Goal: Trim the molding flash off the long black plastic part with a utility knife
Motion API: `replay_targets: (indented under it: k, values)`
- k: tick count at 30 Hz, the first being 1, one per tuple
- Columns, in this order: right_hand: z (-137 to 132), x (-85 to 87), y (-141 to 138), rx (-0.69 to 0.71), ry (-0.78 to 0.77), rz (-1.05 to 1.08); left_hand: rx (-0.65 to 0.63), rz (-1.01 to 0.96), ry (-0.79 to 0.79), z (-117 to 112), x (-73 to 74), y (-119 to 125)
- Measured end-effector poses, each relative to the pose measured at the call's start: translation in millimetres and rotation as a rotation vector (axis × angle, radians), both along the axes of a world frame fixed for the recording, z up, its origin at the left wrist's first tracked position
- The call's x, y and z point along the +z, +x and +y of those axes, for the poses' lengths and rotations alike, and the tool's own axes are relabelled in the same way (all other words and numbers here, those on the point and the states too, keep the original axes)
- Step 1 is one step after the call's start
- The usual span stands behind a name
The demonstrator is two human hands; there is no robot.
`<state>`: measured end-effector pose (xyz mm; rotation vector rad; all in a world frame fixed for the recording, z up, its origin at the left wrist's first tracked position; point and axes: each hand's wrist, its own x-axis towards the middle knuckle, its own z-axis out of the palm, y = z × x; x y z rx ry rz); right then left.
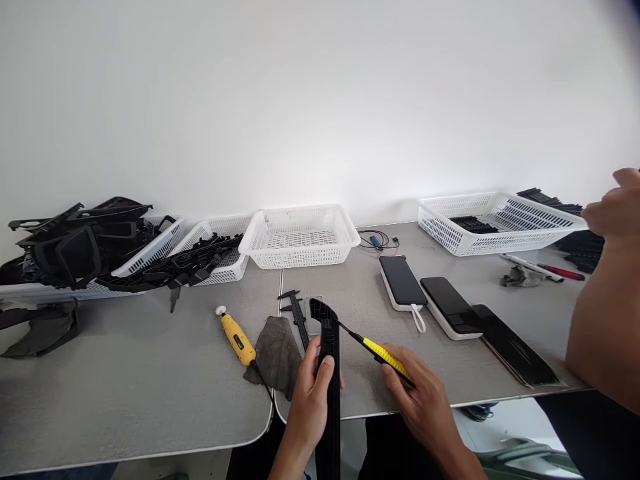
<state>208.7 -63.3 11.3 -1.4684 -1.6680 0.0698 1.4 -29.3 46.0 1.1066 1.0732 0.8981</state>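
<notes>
My left hand (313,400) is wrapped around a long black plastic trim piece (330,353) with a curved, ribbed upper end. In my right hand (423,400) is a yellow-and-black utility knife (385,355). Its dark, thin blade reaches left and meets, or nearly meets, the edge of the trim piece just below the curved end. Behind the trim piece lie a black caliper (299,320) and a small grey flat block (313,317). Left of my left hand a dark grey cloth (277,353) lies on the table.
A yellow rotary tool (237,339) trails a cord. Phones or power banks (403,283) lie at right. White baskets (300,257) line the wall; black parts (80,247) heap at left. A co-worker's arm (610,293) enters from the right, near a red pen-like tool (561,271).
</notes>
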Motion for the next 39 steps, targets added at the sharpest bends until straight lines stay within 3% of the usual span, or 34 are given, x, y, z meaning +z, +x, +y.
replay_targets:
  k: [11,18,25,39]
  values:
    - [0.4,-2.3,1.4,-0.042,-0.023,0.056,-0.005,0.044,0.044,-0.7,0.5,0.9]
    - [-2.7,-0.6,2.1,0.052,0.006,0.021,-0.006,0.090,0.032,-1.4,-3.5,1.0]
    - [-0.5,-1.1,-0.4,-0.008,0.033,0.016,-0.010,0.147,0.041,-0.8,-2.7,1.4]
    - [-1.1,-0.7,0.8,0.027,0.020,0.016,0.012,0.170,0.056,-1.9,-3.6,2.7]
